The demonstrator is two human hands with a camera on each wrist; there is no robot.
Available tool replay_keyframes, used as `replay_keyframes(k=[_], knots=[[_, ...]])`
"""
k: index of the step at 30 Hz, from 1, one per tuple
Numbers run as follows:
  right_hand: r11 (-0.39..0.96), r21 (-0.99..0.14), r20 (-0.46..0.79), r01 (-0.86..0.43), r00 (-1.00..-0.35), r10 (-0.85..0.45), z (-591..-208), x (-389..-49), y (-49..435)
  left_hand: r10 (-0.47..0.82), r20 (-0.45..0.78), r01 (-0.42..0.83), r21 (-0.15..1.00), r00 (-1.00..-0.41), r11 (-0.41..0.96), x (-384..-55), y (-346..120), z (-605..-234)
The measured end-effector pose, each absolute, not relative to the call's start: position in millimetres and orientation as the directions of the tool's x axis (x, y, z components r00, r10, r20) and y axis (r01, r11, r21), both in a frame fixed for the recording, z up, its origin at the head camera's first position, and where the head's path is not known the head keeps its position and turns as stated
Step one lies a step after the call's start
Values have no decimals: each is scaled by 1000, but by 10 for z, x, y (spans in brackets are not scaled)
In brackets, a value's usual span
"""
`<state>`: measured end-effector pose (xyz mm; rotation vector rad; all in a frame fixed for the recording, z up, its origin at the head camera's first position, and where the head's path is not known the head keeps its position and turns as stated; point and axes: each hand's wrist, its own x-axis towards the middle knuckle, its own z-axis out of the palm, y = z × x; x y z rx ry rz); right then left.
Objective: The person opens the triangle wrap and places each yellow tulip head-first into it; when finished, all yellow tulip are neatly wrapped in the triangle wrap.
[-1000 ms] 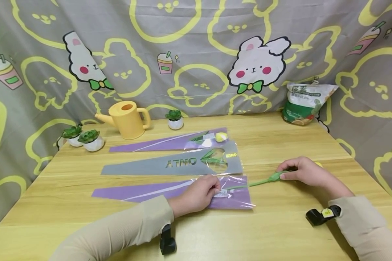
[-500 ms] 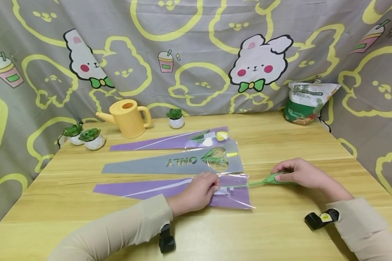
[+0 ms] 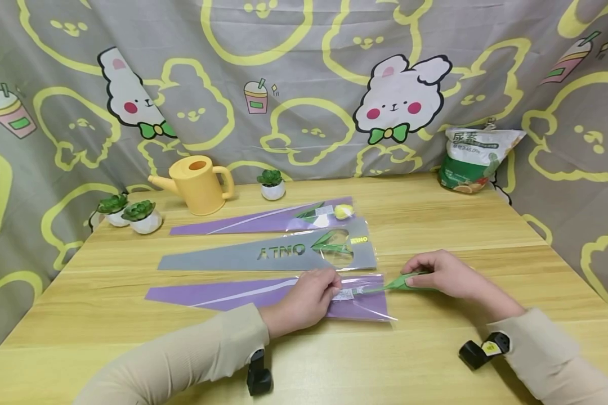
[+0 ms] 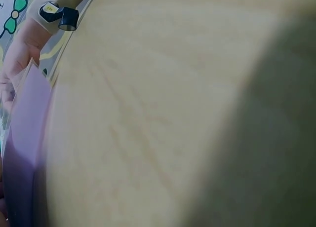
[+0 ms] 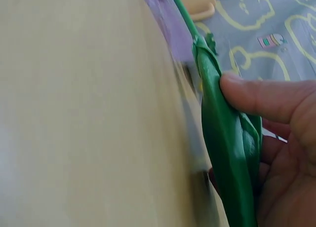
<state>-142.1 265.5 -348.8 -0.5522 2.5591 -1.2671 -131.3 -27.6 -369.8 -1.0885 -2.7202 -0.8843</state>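
Note:
My left hand (image 3: pixel 301 301) pinches the near purple flower sleeve (image 3: pixel 223 293) around its clear upper part, by a small white label (image 3: pixel 343 295). In the left wrist view, the sleeve (image 4: pixel 27 113) stands along the left edge. My right hand (image 3: pixel 448 275) holds an artificial tulip by its green leaves (image 3: pixel 399 282), its stem running left into the sleeve's wide mouth. Seen from the right wrist, the thumb presses the folded leaves (image 5: pixel 217 113), and the thin stem (image 5: pixel 182 12) points toward the purple sleeve. The bloom is hidden behind the right hand.
Behind lie a grey sleeve (image 3: pixel 213 260) marked ONLY and another purple sleeve (image 3: pixel 243 221), both with flowers inside. A yellow watering can (image 3: pixel 195 188), potted succulents (image 3: pixel 144 219) and a white-green bag (image 3: pixel 468 163) stand along the back of the wooden table (image 3: pixel 365 365).
My right hand has moved left with the tulip, sliding more of the stem into the near purple sleeve. The left hand has stayed at its place on the sleeve.

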Motion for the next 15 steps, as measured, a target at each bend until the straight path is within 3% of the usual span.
replay_keyframes(k=[15], knots=[[555, -805, -38, -208, -916, -399, -3543, -1396, 2422, 577, 249, 608, 531, -778, 590, -1314, -269, -3715]])
